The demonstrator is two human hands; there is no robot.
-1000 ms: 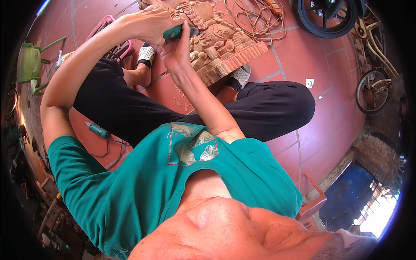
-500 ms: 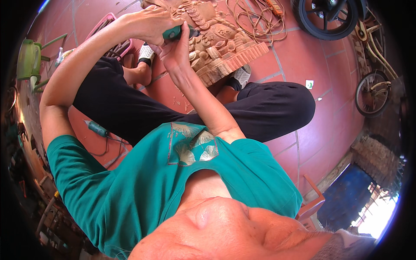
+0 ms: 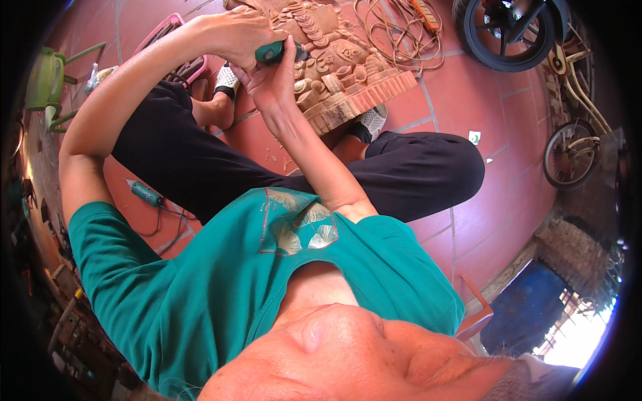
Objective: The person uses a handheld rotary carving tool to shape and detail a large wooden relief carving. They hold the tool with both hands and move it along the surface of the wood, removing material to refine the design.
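Observation:
A green handheld power tool (image 3: 269, 53) is held between my two hands, its dark tip toward the carved wood. My left hand (image 3: 235, 35) is closed around its left end, the arm bent wide at the elbow. From below, my right hand (image 3: 273, 90) grips the tool nearer its tip, with the thumb up against the body. The brown wood carving (image 3: 342, 67), deeply cut in relief, lies on the floor just right of my hands. Whether the tip touches the wood, I cannot tell.
A second green power tool (image 3: 146, 194) with a cord lies at the left. Past the carving are a tangled cord (image 3: 394, 40) and an orange power strip (image 3: 424, 15). A motorbike wheel (image 3: 506, 33), bicycle wheel (image 3: 570, 155), green stool (image 3: 43, 80) and pink basket (image 3: 160, 32) stand around.
The whole view has shifted slightly. Both hands keep their hold on the power tool by the carving, with hardly any change in their grip.

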